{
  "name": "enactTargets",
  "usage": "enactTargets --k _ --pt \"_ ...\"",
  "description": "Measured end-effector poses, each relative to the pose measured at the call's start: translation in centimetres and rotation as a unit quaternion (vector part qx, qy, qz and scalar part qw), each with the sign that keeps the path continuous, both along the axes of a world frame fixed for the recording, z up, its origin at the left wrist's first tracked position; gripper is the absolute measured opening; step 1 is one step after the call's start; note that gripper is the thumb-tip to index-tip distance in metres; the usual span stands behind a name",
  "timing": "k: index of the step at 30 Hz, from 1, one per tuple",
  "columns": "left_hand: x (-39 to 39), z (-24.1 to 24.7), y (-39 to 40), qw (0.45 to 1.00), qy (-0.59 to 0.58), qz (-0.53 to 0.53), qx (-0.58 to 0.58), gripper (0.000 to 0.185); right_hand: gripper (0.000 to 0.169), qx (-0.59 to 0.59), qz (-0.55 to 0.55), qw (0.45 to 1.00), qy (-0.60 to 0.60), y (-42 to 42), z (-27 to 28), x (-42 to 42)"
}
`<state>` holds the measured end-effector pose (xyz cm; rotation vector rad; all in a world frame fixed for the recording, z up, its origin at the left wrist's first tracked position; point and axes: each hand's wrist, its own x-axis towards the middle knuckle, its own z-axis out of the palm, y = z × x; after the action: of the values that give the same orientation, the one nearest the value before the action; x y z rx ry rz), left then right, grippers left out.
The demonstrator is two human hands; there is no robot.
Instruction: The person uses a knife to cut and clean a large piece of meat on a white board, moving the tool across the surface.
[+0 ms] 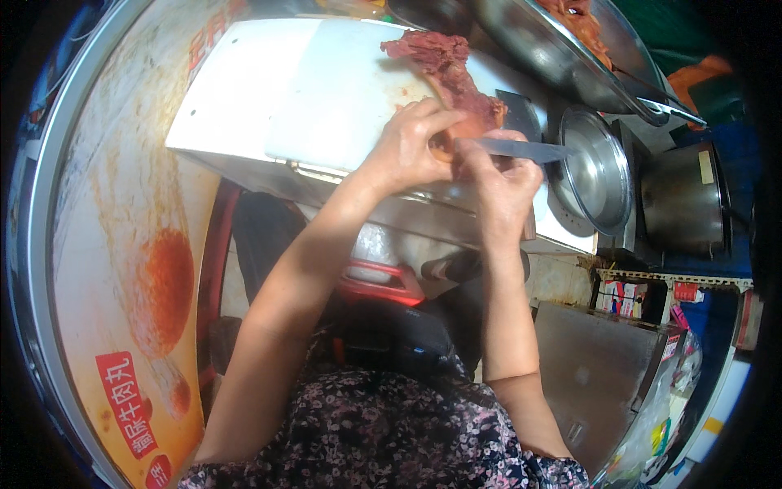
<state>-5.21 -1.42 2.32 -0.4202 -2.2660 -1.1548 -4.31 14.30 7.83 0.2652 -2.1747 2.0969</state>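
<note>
My left hand [412, 147] grips the near end of a long piece of dark red meat [449, 67], thumb and fingers curled round it. The meat stretches away across a white cutting board [342, 91]. Close beside it, my right hand [501, 171] is closed on a small knife [525, 150], whose blade points to the right, and its fingertips are at the meat's near end. The knife's handle is hidden in the hand. A dark flat object [519, 113], perhaps a cleaver blade, lies to the right of the meat.
To the right stand a shallow metal bowl [595, 168] and a dark metal pot [684, 198]. A large metal basin [537, 67] holding more meat [583, 27] is at the upper right. A printed panel [134, 244] runs down the left, and a red container [382, 281] is below the board.
</note>
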Motion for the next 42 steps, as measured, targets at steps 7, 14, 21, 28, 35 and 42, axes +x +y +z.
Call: enactTargets --k 7,14,21,28,35,42 --pt "0.3 0.5 -0.4 1.000 -0.020 -0.008 0.018 0.077 0.015 0.126 -0.056 0.990 -0.007 2.5 -0.3 -1.2" --pt "0.1 0.7 -0.5 0.997 -0.055 -0.017 0.044 0.065 0.080 0.285 0.186 0.940 0.019 3.0 1.3 2.3" --pt "-0.2 0.3 -0.8 0.998 -0.051 -0.013 0.027 0.067 0.093 0.318 0.210 0.922 0.071 2.7 1.0 1.2" --pt "0.0 0.6 -0.8 0.998 -0.063 -0.019 0.012 0.073 0.092 0.467 0.156 0.869 0.056 3.1 1.8 1.5" --pt "-0.3 0.2 -0.8 0.998 -0.061 -0.013 0.021 0.073 0.093 0.426 0.168 0.887 0.061 3.7 0.9 2.8" --pt "-0.2 0.3 -1.0 0.998 -0.058 -0.024 0.021 0.075 0.095 0.475 0.124 0.869 0.066 3.9 0.7 1.6"
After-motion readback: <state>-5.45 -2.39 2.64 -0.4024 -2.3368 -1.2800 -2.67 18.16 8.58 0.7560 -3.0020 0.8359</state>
